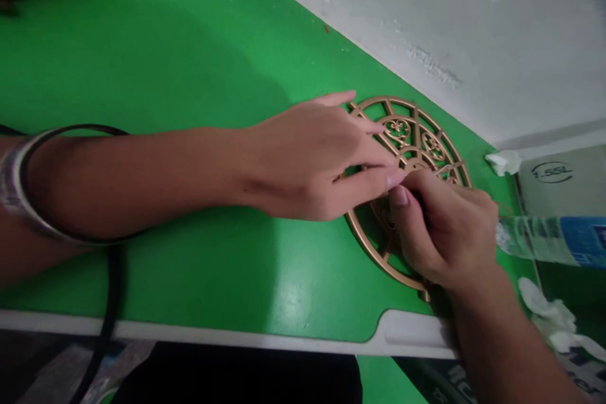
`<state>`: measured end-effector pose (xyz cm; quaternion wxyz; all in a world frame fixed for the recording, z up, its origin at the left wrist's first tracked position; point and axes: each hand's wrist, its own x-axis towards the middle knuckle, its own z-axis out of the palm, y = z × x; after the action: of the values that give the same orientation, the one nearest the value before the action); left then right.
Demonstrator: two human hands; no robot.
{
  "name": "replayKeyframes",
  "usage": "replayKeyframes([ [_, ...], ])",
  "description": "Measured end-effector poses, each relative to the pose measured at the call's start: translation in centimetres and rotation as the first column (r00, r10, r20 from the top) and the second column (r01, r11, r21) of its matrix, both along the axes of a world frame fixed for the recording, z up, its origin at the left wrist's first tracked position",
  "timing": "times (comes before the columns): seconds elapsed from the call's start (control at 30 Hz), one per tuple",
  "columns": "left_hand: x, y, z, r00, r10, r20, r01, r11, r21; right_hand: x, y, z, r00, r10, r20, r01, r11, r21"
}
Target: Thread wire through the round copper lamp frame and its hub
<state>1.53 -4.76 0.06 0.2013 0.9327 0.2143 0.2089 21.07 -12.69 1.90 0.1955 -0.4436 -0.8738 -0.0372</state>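
A round gold openwork ornament (367,249), with scrolls and spokes, lies on the green tabletop under both hands. My left hand (303,161) comes in from the left, back upward, its little finger lifted and its index finger reaching to my right hand's fingertips; its thumb is hidden. My right hand (447,224) is closed in a pinch over the ornament, thumb against bent index finger. The fingertips of both hands meet, and what they grip there is too small or hidden to make out. A thin pale strand (445,169) shows just behind my right hand's knuckles.
The green table (189,278) has a white raised rim (237,331) and meets a pale wall (449,25). A clear bottle (534,240) with a blue label lies at right, near crumpled white tissue (544,306) and a box (558,177). A black cable (110,297) hangs over the left edge.
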Motion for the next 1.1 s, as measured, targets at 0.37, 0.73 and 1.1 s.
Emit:
replayKeyframes([
  [0.37, -0.2, 0.6, -1.8, 0.973, 0.097, -0.209, -0.094, 0.995, 0.024, -0.5, 0.1, -0.8, 0.989, 0.112, 0.094, -0.104, 0.991, -0.087],
  [0.73, 0.2, 0.6, -1.7, 0.960, 0.101, -0.260, -0.102, 0.995, 0.009, -1.6, -0.4, -0.6, 0.976, 0.027, 0.218, -0.023, 1.000, -0.019],
  [1.1, 0.8, 1.0, -1.8, 0.938, 0.112, -0.329, -0.151, 0.984, -0.095, -1.8, -0.3, -1.0, 0.988, -0.012, 0.155, 0.012, 1.000, 0.004],
])
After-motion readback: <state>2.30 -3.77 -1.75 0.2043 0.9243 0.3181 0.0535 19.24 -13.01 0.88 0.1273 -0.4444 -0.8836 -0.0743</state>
